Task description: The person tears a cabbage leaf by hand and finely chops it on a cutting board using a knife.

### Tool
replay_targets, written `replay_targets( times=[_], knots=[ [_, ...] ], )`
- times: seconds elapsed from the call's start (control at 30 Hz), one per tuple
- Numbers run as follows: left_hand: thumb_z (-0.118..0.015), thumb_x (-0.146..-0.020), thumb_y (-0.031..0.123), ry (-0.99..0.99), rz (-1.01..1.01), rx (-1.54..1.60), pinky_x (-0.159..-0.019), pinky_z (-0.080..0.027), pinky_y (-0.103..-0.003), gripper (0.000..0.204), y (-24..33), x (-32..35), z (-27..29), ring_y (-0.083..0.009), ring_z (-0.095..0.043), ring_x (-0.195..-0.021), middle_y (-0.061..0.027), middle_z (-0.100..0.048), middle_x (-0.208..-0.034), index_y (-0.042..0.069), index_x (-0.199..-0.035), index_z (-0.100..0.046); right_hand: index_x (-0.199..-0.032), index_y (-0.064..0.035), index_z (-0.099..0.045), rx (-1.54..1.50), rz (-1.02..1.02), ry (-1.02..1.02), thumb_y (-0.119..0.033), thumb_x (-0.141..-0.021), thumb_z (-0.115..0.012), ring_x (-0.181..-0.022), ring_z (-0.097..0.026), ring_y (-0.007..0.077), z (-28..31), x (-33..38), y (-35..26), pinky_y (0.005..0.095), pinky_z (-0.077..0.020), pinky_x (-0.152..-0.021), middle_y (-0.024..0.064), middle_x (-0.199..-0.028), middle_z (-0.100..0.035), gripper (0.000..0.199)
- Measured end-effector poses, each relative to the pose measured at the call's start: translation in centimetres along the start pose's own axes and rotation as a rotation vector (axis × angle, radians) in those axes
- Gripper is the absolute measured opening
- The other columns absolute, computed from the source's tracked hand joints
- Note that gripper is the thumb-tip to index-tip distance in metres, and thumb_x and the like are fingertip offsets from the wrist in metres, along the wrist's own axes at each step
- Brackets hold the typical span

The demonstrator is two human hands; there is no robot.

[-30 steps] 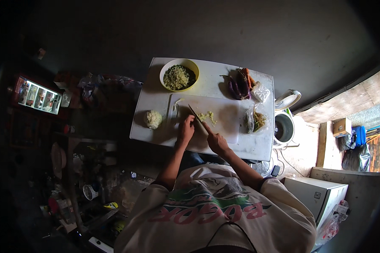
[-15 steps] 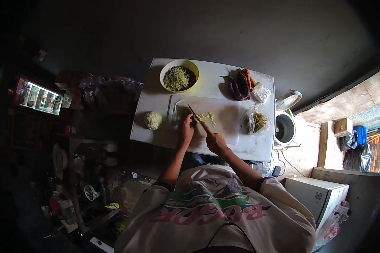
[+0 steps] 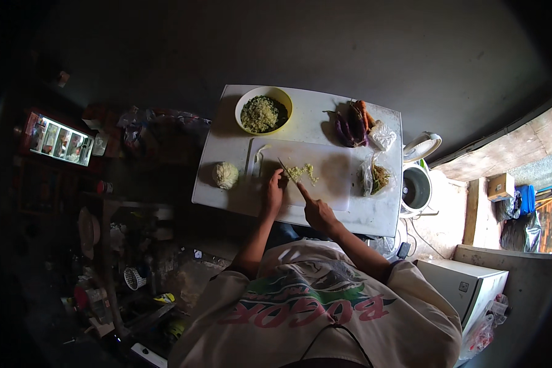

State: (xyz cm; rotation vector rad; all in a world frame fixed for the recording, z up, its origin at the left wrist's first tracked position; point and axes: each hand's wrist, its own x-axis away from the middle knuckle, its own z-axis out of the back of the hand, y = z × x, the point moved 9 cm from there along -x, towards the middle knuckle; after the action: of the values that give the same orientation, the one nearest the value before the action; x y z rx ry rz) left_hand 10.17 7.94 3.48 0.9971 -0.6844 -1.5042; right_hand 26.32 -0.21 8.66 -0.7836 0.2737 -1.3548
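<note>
My right hand (image 3: 321, 216) is wrapped round the handle of a kitchen knife (image 3: 286, 168), its index finger stretched forward. The blade slants up and left over a white cutting board (image 3: 334, 195). My left hand (image 3: 274, 191) sits beside the blade with its fingers curled; whatever it pinches is hidden. Small chopped pale-green bits (image 3: 305, 173) lie scattered just right of the blade. A pale strip of vegetable (image 3: 259, 152) rests at the board's upper left. To the left of the board sits a round pale cabbage (image 3: 226, 175).
At the table's far left stands a yellow bowl (image 3: 291, 116) of chopped greens. Purple eggplants (image 3: 351, 130) and carrots (image 3: 362, 111) lie far right, with a white plastic bundle (image 3: 383, 135) and a bag of vegetables (image 3: 377, 176) nearer. An open rice cooker (image 3: 416, 187) stands right of the table.
The whole view has shifted slightly. The knife blade has come down lower beside my left fingers, and my right hand has dropped a little with it.
</note>
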Motion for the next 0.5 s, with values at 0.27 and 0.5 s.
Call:
replay_targets(
  times=[0.27, 0.5],
  knots=[
    [-0.061, -0.081, -0.011, -0.106, 0.019, -0.156, -0.087, -0.05, -0.041, 0.06, -0.8, 0.7, -0.5, -0.0355, -0.063, -0.103, -0.0172, -0.065, -0.108, 0.014, -0.135, -0.052, -0.158, -0.0285, -0.018, 0.003, 0.046, 0.077, -0.007, -0.092, -0.046, -0.068, -0.063, 0.0517, 0.4, -1.9, -0.3, 0.0618, -0.0494, -0.067, 0.0298, -0.073, -0.064, 0.075],
    [-0.06, -0.082, -0.009, -0.095, 0.04, -0.136, -0.089, -0.049, -0.045, 0.058, 0.2, 0.3, -1.0, -0.0385, -0.062, -0.105, -0.0186, -0.064, -0.11, 0.01, -0.136, -0.05, -0.158, -0.0281, -0.019, -0.021, 0.014, 0.042, -0.007, -0.093, -0.046, -0.067, -0.064, 0.0507, -0.4, 1.1, 1.1, 0.0614, -0.0498, -0.064, 0.03, -0.072, -0.064, 0.074]
  ],
)
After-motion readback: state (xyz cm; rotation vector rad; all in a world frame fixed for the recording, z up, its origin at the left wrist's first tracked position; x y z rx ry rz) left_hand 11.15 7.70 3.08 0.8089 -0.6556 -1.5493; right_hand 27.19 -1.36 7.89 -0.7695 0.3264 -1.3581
